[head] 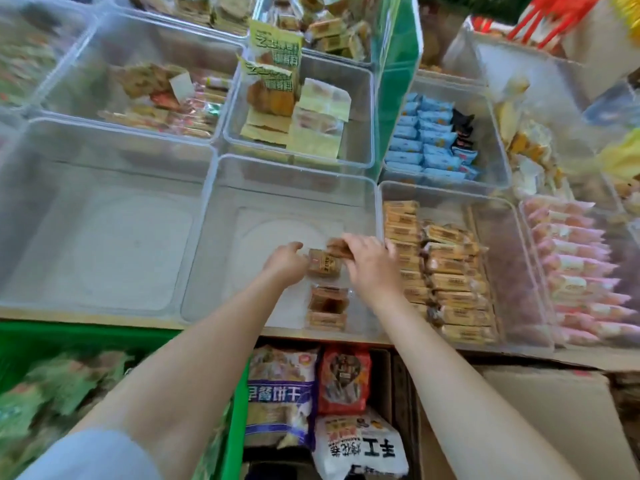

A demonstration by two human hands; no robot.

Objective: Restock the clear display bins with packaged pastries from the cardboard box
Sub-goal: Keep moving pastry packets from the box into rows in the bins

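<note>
Both my hands reach into the middle front clear bin [221,216]. My left hand [285,261] holds the left edge of a brown packaged pastry [323,263] near the bin's floor. My right hand [370,261] grips another brown pastry packet [337,245] just behind it. A further packet [327,308] lies flat on the bin floor nearer the front wall. The cardboard box [540,420] stands low at the right, below the counter edge.
The bin to the right [512,271] holds rows of similar brown packets [446,282]. The front left bin [104,237] has nothing in it. Behind are bins with yellow, blue and mixed packets. Pink packets [581,271] fill the far right bin. Snack bags [343,379] sit below the counter.
</note>
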